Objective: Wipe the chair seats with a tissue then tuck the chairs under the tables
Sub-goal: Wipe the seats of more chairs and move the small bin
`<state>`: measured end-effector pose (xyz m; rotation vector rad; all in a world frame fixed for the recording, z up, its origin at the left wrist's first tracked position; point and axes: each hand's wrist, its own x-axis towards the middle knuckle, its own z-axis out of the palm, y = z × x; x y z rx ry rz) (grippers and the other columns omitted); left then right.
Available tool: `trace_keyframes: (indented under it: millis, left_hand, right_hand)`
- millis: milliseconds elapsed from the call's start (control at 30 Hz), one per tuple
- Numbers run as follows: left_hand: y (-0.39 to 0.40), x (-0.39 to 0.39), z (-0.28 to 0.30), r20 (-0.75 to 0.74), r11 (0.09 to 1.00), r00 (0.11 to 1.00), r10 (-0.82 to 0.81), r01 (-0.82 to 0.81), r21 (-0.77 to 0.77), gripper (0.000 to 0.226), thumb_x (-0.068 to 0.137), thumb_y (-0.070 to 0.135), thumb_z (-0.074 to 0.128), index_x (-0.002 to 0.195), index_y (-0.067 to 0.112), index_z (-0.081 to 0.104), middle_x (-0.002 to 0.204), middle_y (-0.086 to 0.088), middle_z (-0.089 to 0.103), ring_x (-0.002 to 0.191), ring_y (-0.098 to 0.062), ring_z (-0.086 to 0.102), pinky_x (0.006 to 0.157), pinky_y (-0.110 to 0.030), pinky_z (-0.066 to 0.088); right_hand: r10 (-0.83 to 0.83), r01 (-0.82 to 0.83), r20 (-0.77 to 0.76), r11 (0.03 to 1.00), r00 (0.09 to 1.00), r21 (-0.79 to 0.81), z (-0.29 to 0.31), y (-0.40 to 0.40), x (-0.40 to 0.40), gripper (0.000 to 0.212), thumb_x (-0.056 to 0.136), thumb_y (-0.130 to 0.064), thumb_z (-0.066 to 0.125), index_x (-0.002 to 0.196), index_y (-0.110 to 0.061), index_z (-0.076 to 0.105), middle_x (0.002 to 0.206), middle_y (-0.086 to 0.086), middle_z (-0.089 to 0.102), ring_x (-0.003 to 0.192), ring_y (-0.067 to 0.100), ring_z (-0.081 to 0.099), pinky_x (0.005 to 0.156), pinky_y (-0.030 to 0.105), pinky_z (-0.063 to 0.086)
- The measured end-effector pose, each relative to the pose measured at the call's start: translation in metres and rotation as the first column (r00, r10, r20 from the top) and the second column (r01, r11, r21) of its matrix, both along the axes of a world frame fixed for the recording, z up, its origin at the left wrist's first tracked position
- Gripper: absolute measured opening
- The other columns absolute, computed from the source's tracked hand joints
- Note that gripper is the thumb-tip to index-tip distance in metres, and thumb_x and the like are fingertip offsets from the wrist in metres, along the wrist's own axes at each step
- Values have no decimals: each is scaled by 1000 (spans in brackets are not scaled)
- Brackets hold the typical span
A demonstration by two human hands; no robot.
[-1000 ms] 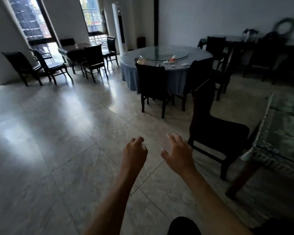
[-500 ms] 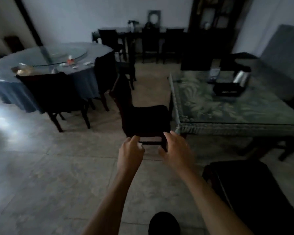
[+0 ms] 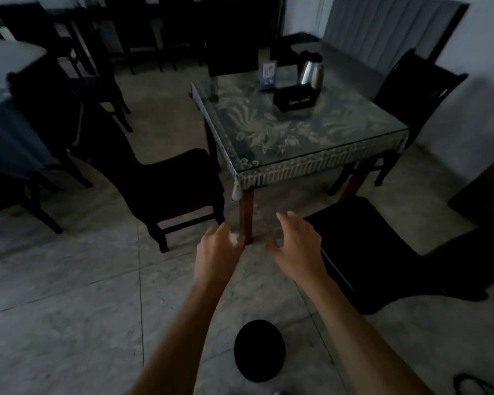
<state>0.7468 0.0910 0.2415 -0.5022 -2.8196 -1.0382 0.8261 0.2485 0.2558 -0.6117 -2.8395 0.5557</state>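
Note:
A square table [image 3: 320, 155] with a patterned green cloth under glass stands ahead of me. One dark wooden chair [image 3: 171, 181] is pulled out at its left side, its seat facing the table. A second dark chair [image 3: 365, 246] is pulled out at the near side, its seat just right of my hands. My left hand [image 3: 218, 250] is closed around a small white tissue [image 3: 234, 238]. My right hand [image 3: 295, 245] hovers with fingers spread, empty, beside the near chair's seat. Both hands hang above the floor in front of the table's near leg.
On the table stand a black tissue box [image 3: 295, 97], a steel kettle [image 3: 311, 73] and a small sign card [image 3: 268, 75]. Another chair [image 3: 411, 89] sits at the table's right side. A round blue-clothed table [image 3: 3, 109] with chairs lies left. My shoe [image 3: 258, 350] shows below.
My view has swung right and closer to the square table. Both pulled-out chairs are now near my hands, and the white tissue shows in my left hand.

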Motion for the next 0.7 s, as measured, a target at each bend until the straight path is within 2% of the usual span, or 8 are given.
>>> trace_keyframes:
  millis: [100, 200, 333, 400, 500, 600, 700]
  left_hand:
    - [5, -1, -41, 99, 1000, 995, 7, -8, 3, 35, 83, 38, 71, 111, 17, 66, 99, -3, 66, 85, -21, 64, 69, -32, 52]
    - [10, 3, -91, 182, 1000, 983, 15, -13, -16, 41, 82, 43, 72, 114, 17, 65, 102, -4, 66, 85, -20, 64, 70, -32, 55]
    - [12, 21, -176, 316, 996, 945, 84, -92, 11, 42, 79, 41, 75, 110, 13, 68, 102, -6, 69, 85, -19, 66, 70, -27, 52]
    - [14, 35, -225, 405, 993, 908, 107, -119, 2, 42, 78, 42, 75, 109, 14, 69, 101, -6, 72, 85, -19, 67, 73, -30, 54]
    - [15, 56, -303, 526, 984, 834, 167, -178, -31, 40, 78, 45, 73, 107, 18, 68, 89, -6, 74, 78, -21, 70, 72, -34, 58]
    - [15, 74, -377, 633, 971, 745, 211, -232, -51, 35, 79, 43, 73, 105, 20, 68, 70, -7, 72, 64, -21, 70, 64, -43, 59]
    - [11, 91, -445, 693, 954, 673, 259, -291, -74, 30, 78, 40, 75, 99, 20, 69, 66, -6, 70, 60, -23, 69, 61, -47, 59]
  right_hand:
    - [-27, 31, 49, 996, 998, -78, -43, 6, 0, 66, 89, -48, 57, 145, -19, 37, 150, 9, 40, 137, 30, 38, 108, 49, 36]
    - [-52, 70, 81, 967, 995, -244, -97, 9, 4, 67, 89, -45, 59, 145, -14, 40, 147, 11, 44, 134, 30, 42, 107, 47, 37]
    - [-192, 233, 132, 821, 972, -521, -185, 2, 16, 63, 89, -42, 62, 143, -17, 44, 145, 8, 47, 132, 23, 45, 107, 43, 40]
    - [-240, 294, 171, 760, 956, -580, -235, -3, 25, 61, 89, -42, 62, 142, -16, 45, 144, 7, 49, 130, 21, 46, 103, 35, 40]
    - [-249, 343, 237, 683, 939, -645, -311, -13, 41, 58, 91, -39, 63, 141, -15, 46, 142, 6, 51, 129, 18, 48, 95, 24, 38]
    - [-255, 415, 328, 581, 910, -700, -383, -20, 58, 54, 92, -36, 62, 140, -17, 48, 141, 5, 53, 128, 19, 50, 101, 32, 44]
    - [-242, 468, 403, 522, 883, -712, -449, -27, 74, 50, 93, -33, 61, 139, -18, 49, 142, 3, 52, 128, 19, 50, 100, 32, 44]
